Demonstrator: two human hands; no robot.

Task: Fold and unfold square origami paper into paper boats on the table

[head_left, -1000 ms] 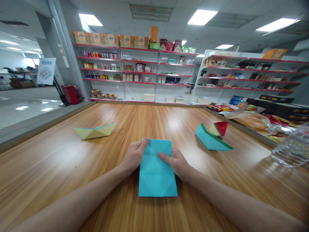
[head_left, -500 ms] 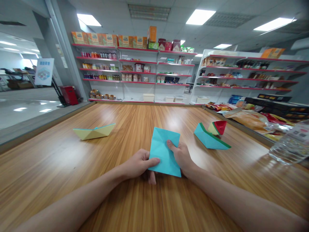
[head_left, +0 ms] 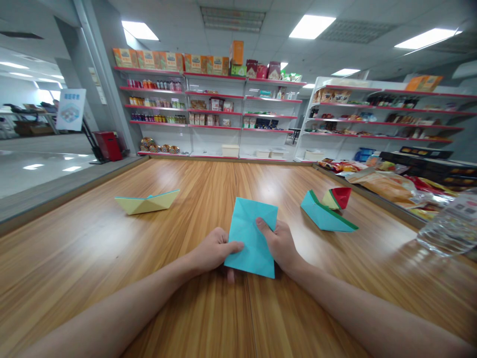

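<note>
A sheet of light-blue folded paper with faint creases is held up over the wooden table. My left hand pinches its lower left edge, thumb on top and fingers mostly hidden beneath. On the right edge, my right hand grips the paper with its thumb flat on the face; its other fingers are behind the sheet. To the left lies a yellow paper boat with a blue rim. On the right are a blue paper boat with a green rim and a smaller red-and-yellow folded paper piece behind it.
A clear plastic bottle lies at the right edge, near snack bags and black boxes. Beyond the table's raised far edge stand shelves of packaged goods. A sign stands at left.
The blue paper has tilted slightly, its lower edge moving a little left and toward me. Both hands keep hold of it. The view has shifted slightly.
</note>
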